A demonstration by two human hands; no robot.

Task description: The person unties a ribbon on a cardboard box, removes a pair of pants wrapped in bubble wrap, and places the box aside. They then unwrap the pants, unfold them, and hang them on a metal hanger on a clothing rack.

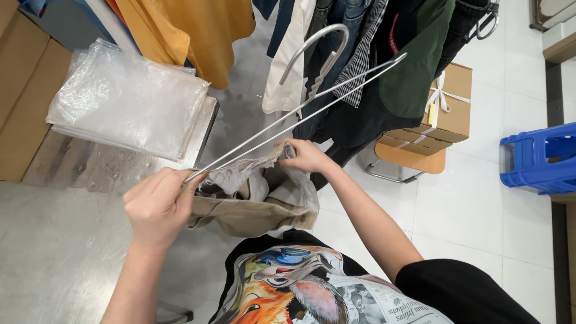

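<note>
Our left hand (pixel 157 207) grips thin bent silver wire hanger (pixel 300 111) w/ right hand (pixel 307 156) pinching crumpled beige cotton garment (pixel 258 204).

Steel table (pixel 54 240) under a stack of clear plastic bags (pixel 129 99)

Shiny metal hanger (pixel 312 102), matt beige cloth garment (pixel 258 204), glossy clear plastic bags (pixel 129 99).

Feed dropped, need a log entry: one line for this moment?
left hand: grips hanger end | right hand: pinches beige garment | bags: on table, untouched
</note>
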